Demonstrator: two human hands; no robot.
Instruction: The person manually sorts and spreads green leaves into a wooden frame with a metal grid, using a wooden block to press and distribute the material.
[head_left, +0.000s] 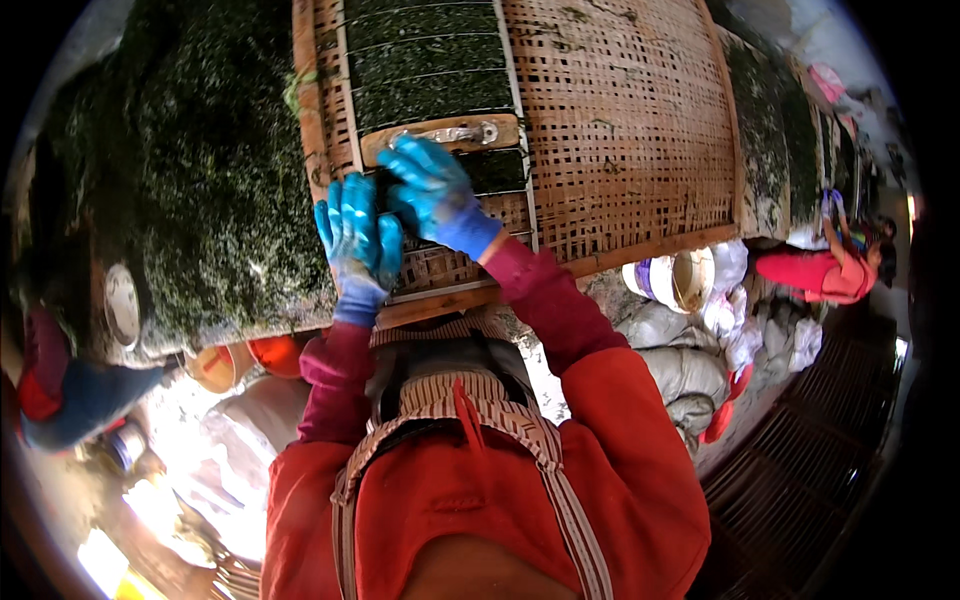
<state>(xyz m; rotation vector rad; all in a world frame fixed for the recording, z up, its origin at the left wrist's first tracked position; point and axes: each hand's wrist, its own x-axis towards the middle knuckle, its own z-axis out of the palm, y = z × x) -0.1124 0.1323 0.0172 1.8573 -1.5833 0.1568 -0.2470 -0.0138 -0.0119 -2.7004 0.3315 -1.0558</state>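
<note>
Both my hands wear blue coated gloves. My left hand (pixel 358 235) is open, its fingers stretched out over the left rail of a slatted frame. Close beside it, my right hand (pixel 432 185) reaches leftward, fingers extended and apart, by a wooden block (pixel 500 131) with a handle along its top. The fingertips overlap the block's near edge; whether they press on it I cannot tell. Dark green shredded plant matter (pixel 425 85) fills the frame's sections beyond the block. The frame lies on a woven bamboo tray (pixel 630 130) with a wooden rim.
A large heap of green shreds (pixel 200 170) covers the table to the left, with a white round container (pixel 122 305) at its edge. White buckets (pixel 690 280) and filled sacks (pixel 680 370) stand at right. Another person in red (pixel 820 270) works farther right; one more is at far left.
</note>
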